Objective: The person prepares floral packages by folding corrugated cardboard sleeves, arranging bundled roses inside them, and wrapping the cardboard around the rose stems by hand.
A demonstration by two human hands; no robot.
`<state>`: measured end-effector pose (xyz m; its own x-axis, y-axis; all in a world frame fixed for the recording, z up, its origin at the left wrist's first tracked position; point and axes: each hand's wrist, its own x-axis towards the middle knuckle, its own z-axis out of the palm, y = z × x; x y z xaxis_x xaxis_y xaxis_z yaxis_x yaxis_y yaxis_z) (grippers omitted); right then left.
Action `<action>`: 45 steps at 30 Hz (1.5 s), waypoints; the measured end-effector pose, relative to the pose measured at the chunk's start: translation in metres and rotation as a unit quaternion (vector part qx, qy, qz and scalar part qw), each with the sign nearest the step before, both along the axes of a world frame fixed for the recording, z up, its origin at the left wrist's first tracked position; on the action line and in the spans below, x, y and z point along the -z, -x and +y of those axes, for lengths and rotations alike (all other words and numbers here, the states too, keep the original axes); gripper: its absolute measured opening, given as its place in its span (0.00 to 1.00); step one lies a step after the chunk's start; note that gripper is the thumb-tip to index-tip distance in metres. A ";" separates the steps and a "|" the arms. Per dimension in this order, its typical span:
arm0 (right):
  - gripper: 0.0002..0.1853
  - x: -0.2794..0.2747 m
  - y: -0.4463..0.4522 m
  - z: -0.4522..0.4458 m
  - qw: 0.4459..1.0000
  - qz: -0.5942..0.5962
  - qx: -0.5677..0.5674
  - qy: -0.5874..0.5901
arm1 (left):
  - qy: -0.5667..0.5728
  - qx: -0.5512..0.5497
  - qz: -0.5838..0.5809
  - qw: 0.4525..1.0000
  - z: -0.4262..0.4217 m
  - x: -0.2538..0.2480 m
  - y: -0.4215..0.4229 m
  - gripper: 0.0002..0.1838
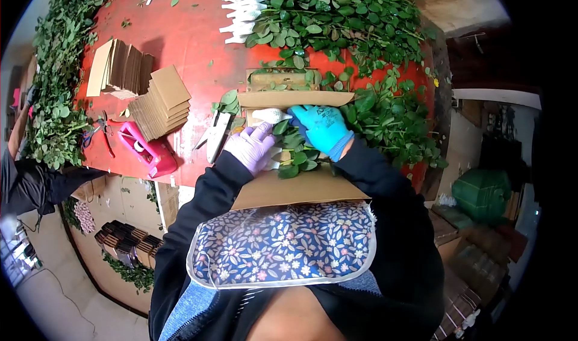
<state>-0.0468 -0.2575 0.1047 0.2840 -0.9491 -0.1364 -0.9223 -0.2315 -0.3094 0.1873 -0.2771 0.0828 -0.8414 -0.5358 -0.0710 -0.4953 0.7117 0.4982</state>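
Observation:
My left hand [250, 147], in a light purple glove, has its fingers bent over a white-sleeved flower bud [271, 115]. My right hand [323, 127], in a bright blue glove, is closed at the stem end of that bud; its thumb is hidden. Both hands are over a folded cardboard sheet [301, 187], whose far flap [295, 100] stands up behind them. Another white-sleeved bud [277, 158] lies below my left fingers, with green leaves [299, 155] beside it. A white-handled tool [218, 137] rests left of my left hand.
A pink tape dispenser [147, 151], red-handled pliers [105, 133] and cardboard stacks [168, 100] occupy the red table's [198, 52] left side. Leafy stems [391, 115] lie on the right; a row of sleeved flowers [242, 16] is at the back. Another person [30, 172] stands far left.

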 end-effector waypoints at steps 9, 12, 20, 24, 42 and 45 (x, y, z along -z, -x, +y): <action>0.17 0.010 0.000 0.010 0.996 0.077 -0.010 0.033 | -0.049 -0.043 0.008 0.998 0.002 0.008 -0.002 0.21; 0.15 0.017 -0.002 0.009 0.997 0.070 0.006 0.017 | -0.012 -0.051 0.175 0.983 -0.002 0.024 -0.009 0.23; 0.13 0.024 0.007 0.014 0.995 0.062 -0.058 0.048 | -0.315 -0.244 0.437 0.806 0.013 0.045 0.004 0.23; 0.15 0.021 0.006 0.022 0.994 0.058 -0.075 0.062 | -0.368 -0.256 0.325 0.833 0.017 0.037 -0.005 0.22; 0.19 0.022 0.005 0.016 0.998 0.049 -0.011 0.023 | -0.315 -0.460 0.532 0.637 0.004 0.058 -0.064 0.06; 0.19 0.021 -0.005 0.016 0.995 0.094 -0.018 0.007 | -0.361 -0.441 0.539 0.620 0.005 0.060 -0.065 0.02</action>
